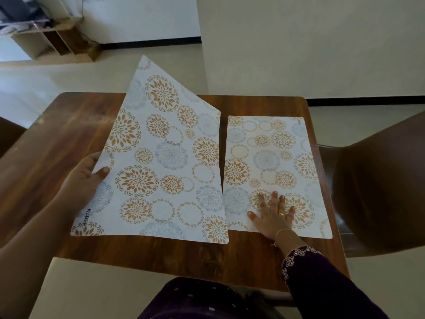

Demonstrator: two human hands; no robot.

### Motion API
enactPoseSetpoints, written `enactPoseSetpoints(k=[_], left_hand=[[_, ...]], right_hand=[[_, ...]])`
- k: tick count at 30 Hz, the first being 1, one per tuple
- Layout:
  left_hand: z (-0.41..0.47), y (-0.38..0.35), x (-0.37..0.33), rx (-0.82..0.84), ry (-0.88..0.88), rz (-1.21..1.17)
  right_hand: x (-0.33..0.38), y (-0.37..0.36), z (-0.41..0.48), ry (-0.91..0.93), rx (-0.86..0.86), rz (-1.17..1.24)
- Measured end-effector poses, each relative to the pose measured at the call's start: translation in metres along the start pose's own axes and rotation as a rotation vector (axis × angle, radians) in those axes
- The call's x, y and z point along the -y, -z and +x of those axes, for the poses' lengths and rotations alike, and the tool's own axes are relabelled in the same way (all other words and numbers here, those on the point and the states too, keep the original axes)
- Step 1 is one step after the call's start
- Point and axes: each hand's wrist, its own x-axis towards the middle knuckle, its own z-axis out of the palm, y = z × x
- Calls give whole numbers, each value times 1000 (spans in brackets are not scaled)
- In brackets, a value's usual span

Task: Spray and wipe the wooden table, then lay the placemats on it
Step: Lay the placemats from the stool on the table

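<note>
A white placemat with gold and blue flower circles [271,162] lies flat on the right half of the wooden table [57,139]. My right hand [272,215] presses on its near edge with fingers spread straight. A second placemat of the same pattern [161,162] is held tilted over the table's left half, its far corner raised. My left hand [85,180] pinches its left edge, thumb on top and fingers hidden underneath. The two mats sit side by side with a narrow gap between them.
A dark brown chair [379,192] stands at the table's right side, and another chair edge [9,134] shows at the left. A low wooden shelf unit [57,42] stands far back on the pale floor. No spray bottle or cloth is in view.
</note>
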Motion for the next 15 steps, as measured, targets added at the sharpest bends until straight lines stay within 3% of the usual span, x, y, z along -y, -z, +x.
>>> enactPoseSetpoints(k=[3, 5, 6, 8, 11, 15], left_hand=[[-13, 5, 8, -14, 31, 6], [-21, 4, 15, -13, 46, 21], [-25, 3, 20, -14, 54, 35], [-34, 0, 27, -18, 64, 46], [-44, -4, 39, -18, 49, 29], [-46, -2, 46, 3, 66, -24]], right_hand=[[5, 0, -3, -3, -88, 19], [14, -5, -11, 24, -301, 54], [20, -9, -15, 62, -416, 152], [37, -11, -27, 121, -517, 590], [64, 0, -44, 82, -378, 1205], [91, 15, -51, 37, -1, 1519]])
